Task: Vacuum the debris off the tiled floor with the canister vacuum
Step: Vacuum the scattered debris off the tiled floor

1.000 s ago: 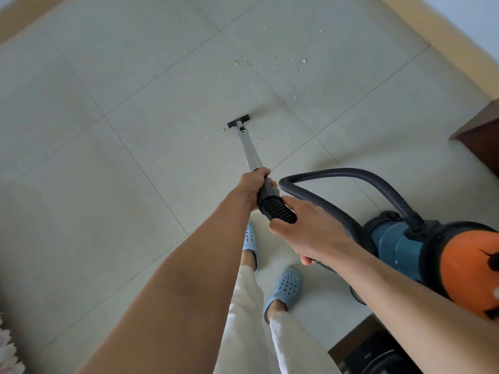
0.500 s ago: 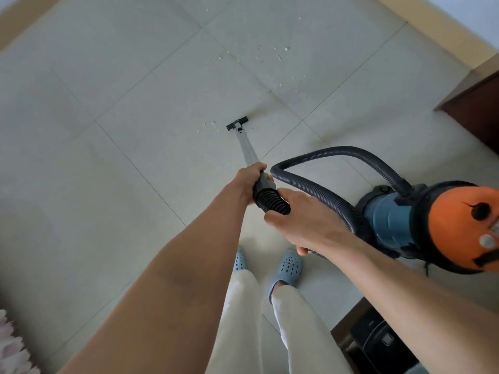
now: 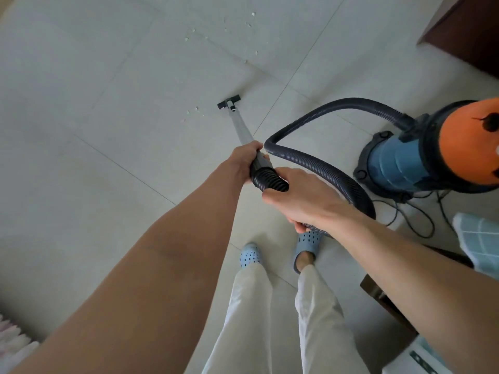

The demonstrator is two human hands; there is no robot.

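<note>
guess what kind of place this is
Likely a room in a home: pale tiled floor, a canister vacuum trailing its cord, dark wooden furniture at the edge.

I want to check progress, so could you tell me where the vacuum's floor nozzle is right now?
In the head view the floor nozzle sits on the tiled floor at upper centre, just right of a few debris crumbs, at the far end of the wand.

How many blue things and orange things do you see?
Blue: 3, the left shoe, the right shoe and the vacuum's body
Orange: 1, the vacuum's top
Total: 4
</note>
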